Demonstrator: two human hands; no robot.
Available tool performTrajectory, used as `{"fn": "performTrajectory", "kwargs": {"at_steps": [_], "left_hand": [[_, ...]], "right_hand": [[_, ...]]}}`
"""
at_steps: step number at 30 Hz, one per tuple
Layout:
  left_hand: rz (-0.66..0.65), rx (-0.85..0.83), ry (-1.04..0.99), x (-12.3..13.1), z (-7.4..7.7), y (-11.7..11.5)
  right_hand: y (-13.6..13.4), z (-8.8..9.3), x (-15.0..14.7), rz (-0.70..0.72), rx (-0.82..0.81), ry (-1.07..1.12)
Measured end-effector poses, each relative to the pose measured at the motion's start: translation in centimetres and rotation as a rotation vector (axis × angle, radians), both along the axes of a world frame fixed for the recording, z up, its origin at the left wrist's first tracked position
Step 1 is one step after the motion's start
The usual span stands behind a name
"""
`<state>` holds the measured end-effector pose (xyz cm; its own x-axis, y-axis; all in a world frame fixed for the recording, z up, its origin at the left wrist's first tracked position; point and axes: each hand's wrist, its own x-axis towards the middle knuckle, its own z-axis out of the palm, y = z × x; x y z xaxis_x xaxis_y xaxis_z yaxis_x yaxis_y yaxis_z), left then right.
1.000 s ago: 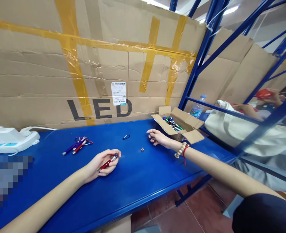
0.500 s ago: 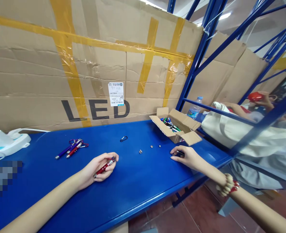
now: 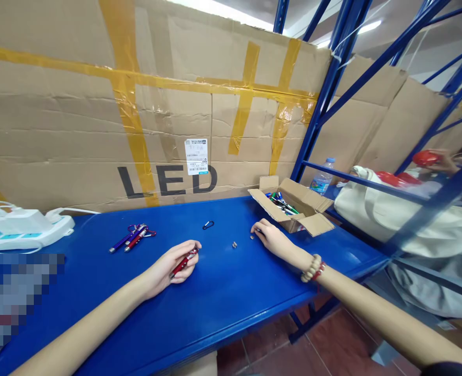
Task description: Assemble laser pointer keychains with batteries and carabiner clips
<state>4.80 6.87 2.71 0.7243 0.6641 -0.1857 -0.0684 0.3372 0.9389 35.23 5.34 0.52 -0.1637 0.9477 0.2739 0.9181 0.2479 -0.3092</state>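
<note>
My left hand (image 3: 181, 263) is closed around a small red penlight (image 3: 184, 262), which lies slanted across the fingers. Low over the table, my right hand (image 3: 273, 237) has its fingers bent together, with a little dark piece just showing between them. Its fingertips are right beside a small silvery button cell (image 3: 252, 237). Farther left lie more silvery button cells (image 3: 234, 244), close together. Behind them is a black carabiner clip (image 3: 208, 225). Several purple and red penlights (image 3: 135, 237) with clips lie in a bunch beyond my left hand.
An open cardboard box (image 3: 313, 222) of colourful penlights stands at the back right. A white power strip (image 3: 54, 230) is at the left. Behind the blue table (image 3: 215, 292) rises a large carton (image 3: 176, 115). Past the blue rack post (image 3: 313, 125) are a water bottle (image 3: 322, 178) and another person's hand.
My right hand has moved left to the button cells and now covers one of them. My left hand still holds the red penlight. The view has shifted slightly left.
</note>
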Motion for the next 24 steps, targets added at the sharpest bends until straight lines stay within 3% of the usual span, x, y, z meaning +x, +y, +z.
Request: {"fn": "performTrajectory", "kwargs": {"at_steps": [3, 6, 9, 12, 17, 21, 24], "left_hand": [[0.058, 0.041, -0.012, 0.2, 0.1, -0.3], [0.116, 0.085, -0.005, 0.2, 0.1, -0.3], [0.171, 0.096, -0.012, 0.2, 0.0, -0.2], [0.205, 0.068, -0.057, 0.2, -0.5, 0.2], [0.22, -0.017, -0.121, -0.1, -1.1, 0.9], [0.205, -0.066, -0.147, -0.4, -1.2, 1.4], [0.183, -0.083, -0.153, -0.5, -1.2, 1.5]], "right_hand": [[1.6, 0.6, -1.2, -0.01, 0.042, -0.04], [1.3, 1.7, -3.0, -0.003, 0.112, -0.089], [0.3, 2.2, -4.8, 0.13, 0.151, -0.128], [0.0, 1.6, -5.3, 0.194, 0.056, -0.085], [1.0, 1.1, -3.8, 0.037, 0.038, -0.078], [1.5, 2.4, -1.9, -0.139, 0.258, -0.281], [2.2, 3.0, 0.5, -0.399, 0.393, -0.455]]}}
